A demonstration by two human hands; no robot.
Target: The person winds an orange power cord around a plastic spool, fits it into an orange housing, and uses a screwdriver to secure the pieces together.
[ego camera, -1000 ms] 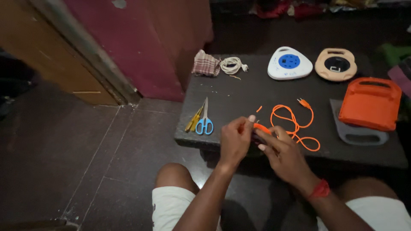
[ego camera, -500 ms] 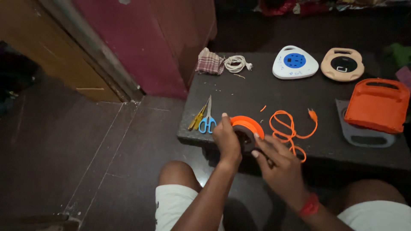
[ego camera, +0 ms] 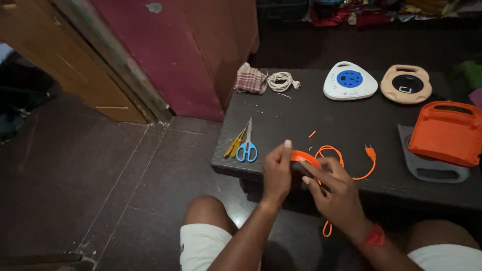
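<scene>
My left hand (ego camera: pixel 277 170) grips an orange round reel (ego camera: pixel 304 156) at the near edge of the dark table (ego camera: pixel 301 115). My right hand (ego camera: pixel 335 186) holds the same reel from the right, its fingers on the orange cable (ego camera: pixel 346 163) that comes off it. The cable loops over the table and ends in an orange plug (ego camera: pixel 370 152). One stretch of cable hangs down below my right wrist (ego camera: pixel 327 228). A small orange scrap (ego camera: pixel 312 134) lies just beyond the reel.
Blue-handled scissors (ego camera: pixel 247 145) and a yellow tool (ego camera: pixel 234 145) lie left of my hands. At the back sit a checked cloth (ego camera: pixel 250 79), a white cord coil (ego camera: pixel 281 80), a white-blue reel case (ego camera: pixel 350 81) and a tan one (ego camera: pixel 405 83). An orange case (ego camera: pixel 446 133) rests on a grey plate (ego camera: pixel 433 168).
The cable lay spread in wide loops on the table a second ago; now the orange reel is in both hands and most of the cable is drawn in, with one end hanging over the edge.
</scene>
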